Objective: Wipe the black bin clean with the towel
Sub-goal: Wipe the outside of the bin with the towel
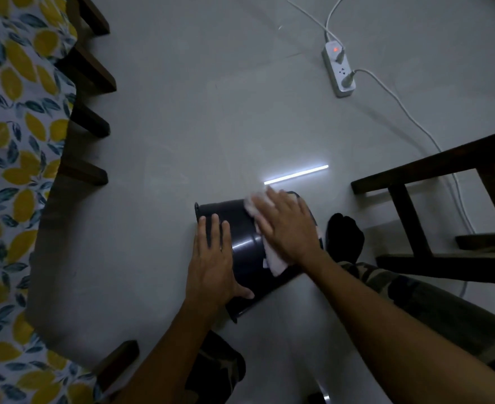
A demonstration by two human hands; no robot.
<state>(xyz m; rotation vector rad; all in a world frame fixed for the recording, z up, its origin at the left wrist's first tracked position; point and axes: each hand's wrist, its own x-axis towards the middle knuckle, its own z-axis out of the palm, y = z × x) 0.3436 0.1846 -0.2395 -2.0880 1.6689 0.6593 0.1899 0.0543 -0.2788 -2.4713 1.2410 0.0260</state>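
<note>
Lemon-print cloth [13, 158] at far left. Black bin [246, 243] lies on its side on the grey floor [182, 112], mid-frame. Left hand [211, 258] flat on bin near its rim, fingers spread. Right hand [287, 225] spread flat, pressing white towel [272, 260] onto bin wall. Power strip [339, 72] well apart, upper right.

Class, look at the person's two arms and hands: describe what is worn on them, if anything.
Both arms are bare to the frame's edge: no sleeves show. The left hand and right hand wear no gloves, and no rings, watch or bracelets are visible in this dim light.
</note>
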